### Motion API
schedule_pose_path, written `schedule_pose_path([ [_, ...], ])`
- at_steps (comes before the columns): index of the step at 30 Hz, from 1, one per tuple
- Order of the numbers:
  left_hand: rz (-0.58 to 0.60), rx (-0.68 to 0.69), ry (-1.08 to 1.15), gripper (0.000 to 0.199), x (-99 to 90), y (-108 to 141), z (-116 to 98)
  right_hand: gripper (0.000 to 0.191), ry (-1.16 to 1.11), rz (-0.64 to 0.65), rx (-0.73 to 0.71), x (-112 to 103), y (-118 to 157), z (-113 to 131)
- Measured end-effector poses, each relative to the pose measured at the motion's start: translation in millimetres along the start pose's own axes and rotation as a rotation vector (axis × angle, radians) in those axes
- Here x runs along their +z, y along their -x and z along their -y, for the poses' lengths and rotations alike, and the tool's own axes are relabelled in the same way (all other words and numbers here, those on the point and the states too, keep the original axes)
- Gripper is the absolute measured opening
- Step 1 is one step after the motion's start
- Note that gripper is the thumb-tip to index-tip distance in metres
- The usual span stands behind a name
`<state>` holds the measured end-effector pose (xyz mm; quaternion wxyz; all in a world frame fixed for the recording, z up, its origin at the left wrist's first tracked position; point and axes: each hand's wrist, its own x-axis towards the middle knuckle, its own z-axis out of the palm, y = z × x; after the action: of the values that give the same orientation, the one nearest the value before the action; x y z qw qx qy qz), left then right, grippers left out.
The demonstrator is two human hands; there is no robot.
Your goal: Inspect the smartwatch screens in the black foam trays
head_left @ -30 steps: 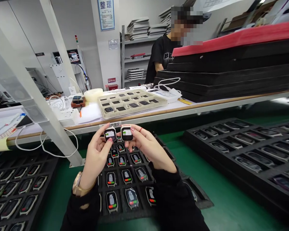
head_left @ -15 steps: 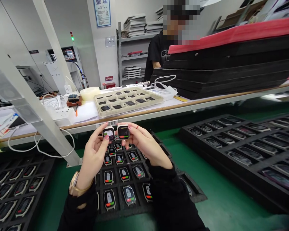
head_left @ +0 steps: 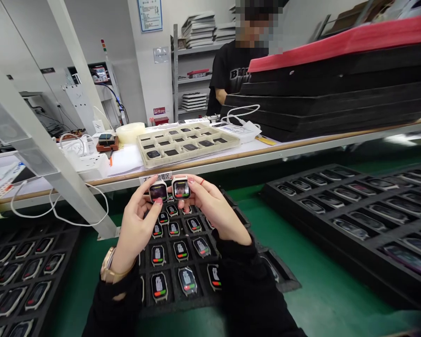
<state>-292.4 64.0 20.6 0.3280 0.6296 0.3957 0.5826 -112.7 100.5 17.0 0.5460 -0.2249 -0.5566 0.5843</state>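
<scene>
Your right hand (head_left: 215, 206) has room over the green floor (head_left: 298, 255) to its right — bench edge (head_left: 210, 162) ahead, slanted post (head_left: 77, 199) on your left.

The person at work has both arms stretched forward, the left forearm in a long black fabric sleeve (head_left: 114, 306) and the right in a matching long black fabric sleeve (head_left: 257, 290), angled inward so the hands nearly meet. The bare left hand (head_left: 139, 222) is tilted up from a wrist wearing a gold-coloured band (head_left: 107, 267), its thumb pressed forward, pink-red nail showing, and a finger reaching up opposite. The bare right hand (head_left: 215, 208) slants in level with it, back turned upward, fingertips bent in a pinch, a thin red band (head_left: 202, 181) near its upper edge.
</scene>
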Motion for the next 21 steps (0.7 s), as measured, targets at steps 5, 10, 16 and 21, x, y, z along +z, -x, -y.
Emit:
schedule_pose_path([
  [5,-0.005,-0.012,0.01,0.048,-0.5,0.6,1.7,0.041,-0.005,0.003,-0.014,-0.3,-0.5,-2.8],
  [10,-0.01,-0.002,0.006,0.051,-0.7,1.0,2.3,0.04,0.0,-0.032,-0.003,0.8,1.2,-3.0],
  [16,-0.018,0.015,-0.004,0.056,-1.3,0.5,3.8,0.042,-0.002,-0.007,0.009,0.3,0.2,-3.9],
  [21,-0.02,0.022,-0.016,0.057,-2.4,0.2,4.0,0.042,-0.049,0.06,0.012,-2.9,-1.8,-7.9],
])
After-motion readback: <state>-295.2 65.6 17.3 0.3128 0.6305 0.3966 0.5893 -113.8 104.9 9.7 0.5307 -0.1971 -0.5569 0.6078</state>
